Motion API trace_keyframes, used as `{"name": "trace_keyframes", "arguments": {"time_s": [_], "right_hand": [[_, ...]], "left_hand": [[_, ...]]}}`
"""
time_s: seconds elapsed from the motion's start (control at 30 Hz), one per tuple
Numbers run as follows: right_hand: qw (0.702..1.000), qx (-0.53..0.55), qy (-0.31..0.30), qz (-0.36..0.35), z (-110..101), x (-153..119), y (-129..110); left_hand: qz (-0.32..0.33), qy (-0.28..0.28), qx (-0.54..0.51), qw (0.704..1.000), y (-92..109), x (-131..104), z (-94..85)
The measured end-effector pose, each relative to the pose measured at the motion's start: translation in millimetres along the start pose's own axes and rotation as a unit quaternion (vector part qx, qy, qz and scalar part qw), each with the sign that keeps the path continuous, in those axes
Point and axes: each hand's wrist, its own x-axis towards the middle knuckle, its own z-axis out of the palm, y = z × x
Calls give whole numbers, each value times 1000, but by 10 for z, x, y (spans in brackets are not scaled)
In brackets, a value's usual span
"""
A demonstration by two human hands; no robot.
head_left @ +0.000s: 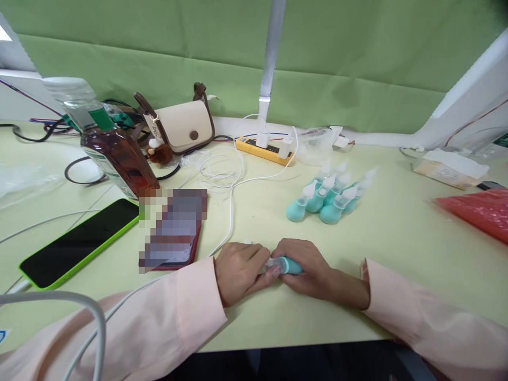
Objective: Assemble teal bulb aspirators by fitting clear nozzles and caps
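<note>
Between my hands, just above the front part of the table, lies a teal bulb nasal aspirator [291, 265] with a clear neck. My right hand [304, 267] wraps around its teal bulb. The fingers of my left hand [244, 270] close on its clear tip end, which they mostly hide. A small white piece [247, 242] shows behind my left knuckles; I cannot tell what it is. Beyond my right hand stands a group of several similar teal aspirators [331, 211] with clear necks and whitish pointed tips.
Left of my hands lie a phone in a red case [178, 233] and a green-cased phone [83, 243]. A bottle of brown liquid [119, 159], a cream handbag [184, 124] and a yellow power strip [254, 150] stand behind. White cables [231, 211] cross the table. At right are a tissue pack [450, 168] and red packaging [478, 209].
</note>
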Motion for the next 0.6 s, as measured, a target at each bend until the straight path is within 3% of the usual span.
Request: {"name": "trace_keyframes", "arguments": {"time_s": [0.1,0.23,0.43,0.6], "right_hand": [[998,-37,-19,-35,-2,3,3],[994,-72,-49,-65,-4,-11,25],[996,-74,-34,-45,9,-30,48],[992,-63,-89,-68,-33,6,57]], "left_hand": [[-19,-20,26,999,36,12,-40],[-54,-88,59,993,69,34,-68],[-17,-127,64,990,65,42,-52],[18,-148,8,989,51,33,-53]]}}
